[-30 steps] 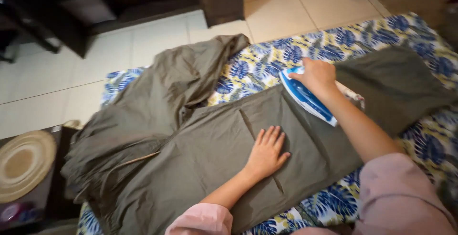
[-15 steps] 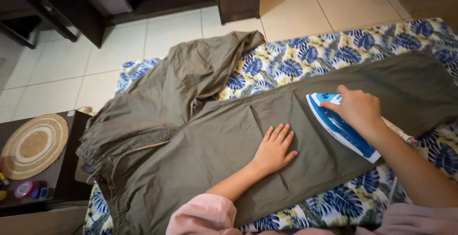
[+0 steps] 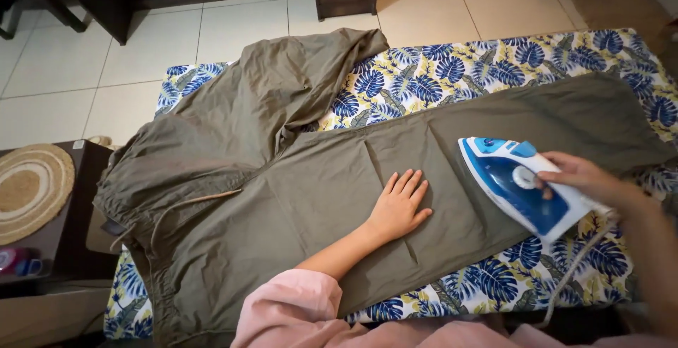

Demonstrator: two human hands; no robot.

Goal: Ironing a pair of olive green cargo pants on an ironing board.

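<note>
two hands work over olive trousers [image 3: 332,200] spread across the leaf-print ironing pad [image 3: 452,73]. left hand [image 3: 399,207] lies flat, fingers spread, mid-leg. right hand [image 3: 583,178] is wrapped around the blue-and-white iron [image 3: 519,186] near the pad's right edge.

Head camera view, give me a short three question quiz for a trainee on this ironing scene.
1. True or false: the left hand lies flat on the olive trousers.
2. The right hand holds: A) a brush B) a blue and white iron C) a bottle.
3. What pattern covers the cloth under the trousers?

Key: 1 true. 2 B. 3 blue and yellow leaves.
</note>
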